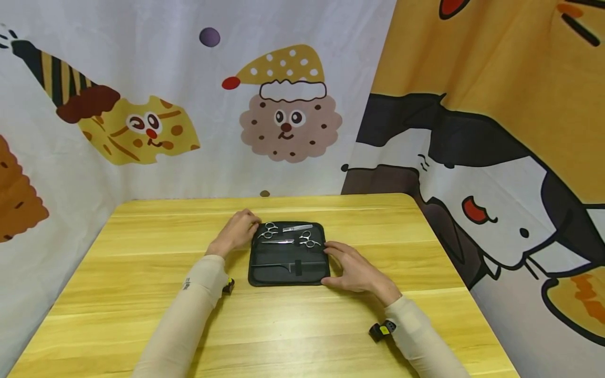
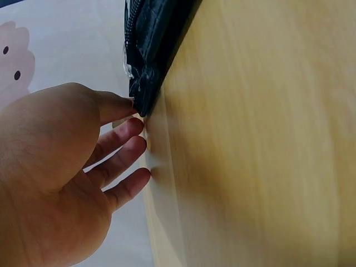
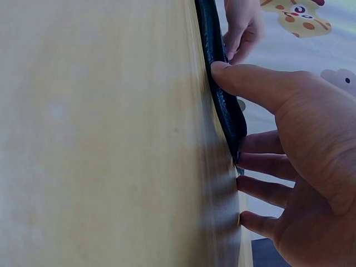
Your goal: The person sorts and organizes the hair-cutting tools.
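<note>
A black zippered case [image 1: 274, 254] lies on the table with its inside facing up. Two pairs of silver scissors sit in its upper part: one pair [image 1: 298, 228] has its blades to the right, the other [image 1: 279, 242] to the left. Below them a dark comb [image 1: 271, 265] is tucked under a small strap. My left hand [image 1: 237, 229] is at the case's far left corner, thumb touching the corner and other fingertips near the tabletop. My right hand [image 1: 352, 268] rests along the right side, thumb at the near corner, fingers spread and nearly straight against the edge.
The wooden table [image 1: 283, 331] reaches back to a patterned cloth [image 1: 165, 178] hanging behind it. Another cloth with a large cartoon figure [image 1: 501, 210] hangs on the right. A small black device [image 1: 380, 331] is strapped at my right wrist, and a similar one [image 1: 229, 286] at my left.
</note>
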A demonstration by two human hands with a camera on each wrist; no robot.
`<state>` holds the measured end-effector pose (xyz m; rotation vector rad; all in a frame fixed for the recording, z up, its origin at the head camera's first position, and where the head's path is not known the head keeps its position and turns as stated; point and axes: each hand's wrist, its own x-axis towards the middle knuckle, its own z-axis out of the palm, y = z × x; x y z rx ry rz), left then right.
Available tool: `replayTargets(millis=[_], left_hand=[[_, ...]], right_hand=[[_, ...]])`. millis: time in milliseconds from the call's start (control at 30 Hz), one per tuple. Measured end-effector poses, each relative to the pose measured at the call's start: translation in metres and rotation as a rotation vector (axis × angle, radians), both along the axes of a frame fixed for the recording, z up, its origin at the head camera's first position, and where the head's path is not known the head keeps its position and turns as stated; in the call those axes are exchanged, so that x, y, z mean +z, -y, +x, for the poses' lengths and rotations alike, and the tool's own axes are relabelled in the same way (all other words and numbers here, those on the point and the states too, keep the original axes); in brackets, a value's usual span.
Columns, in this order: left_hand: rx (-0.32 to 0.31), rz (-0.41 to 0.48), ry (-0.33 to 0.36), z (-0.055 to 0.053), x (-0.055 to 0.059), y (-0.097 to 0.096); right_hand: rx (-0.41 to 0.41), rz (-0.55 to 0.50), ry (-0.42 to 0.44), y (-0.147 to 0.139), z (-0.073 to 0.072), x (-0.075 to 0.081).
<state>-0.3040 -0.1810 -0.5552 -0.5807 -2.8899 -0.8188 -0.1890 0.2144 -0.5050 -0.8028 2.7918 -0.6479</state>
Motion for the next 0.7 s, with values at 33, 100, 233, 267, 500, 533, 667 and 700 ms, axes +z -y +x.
replayTargets(millis=[33, 100, 233, 267, 500, 533, 667, 700], left_hand=[[-0.005, -0.006, -0.006, -0.002, -0.003, 0.000], [-0.012, -0.023, -0.022, -0.005, -0.007, -0.001], [-0.011, -0.043, -0.052, -0.010, -0.014, -0.003], [-0.013, -0.049, -0.056, -0.011, -0.016, -0.003], [-0.014, -0.041, -0.051, -0.020, -0.023, -0.004], [-0.013, -0.036, -0.042, -0.021, -0.024, -0.003], [-0.014, -0.001, 0.000, -0.023, -0.025, -0.001], [-0.014, 0.010, 0.008, -0.023, -0.025, 0.000]], right_hand=[[-0.002, 0.001, 0.003, 0.000, 0.000, 0.000], [-0.006, -0.001, 0.008, 0.000, 0.000, 0.000], [-0.011, -0.008, 0.015, 0.000, 0.000, -0.001], [-0.012, -0.009, 0.014, 0.000, 0.000, -0.001], [-0.013, -0.003, -0.004, 0.000, -0.001, -0.005], [-0.014, -0.003, -0.005, -0.001, -0.001, -0.005], [-0.016, -0.007, -0.001, -0.001, -0.001, -0.006], [-0.016, -0.007, -0.002, -0.002, -0.001, -0.005]])
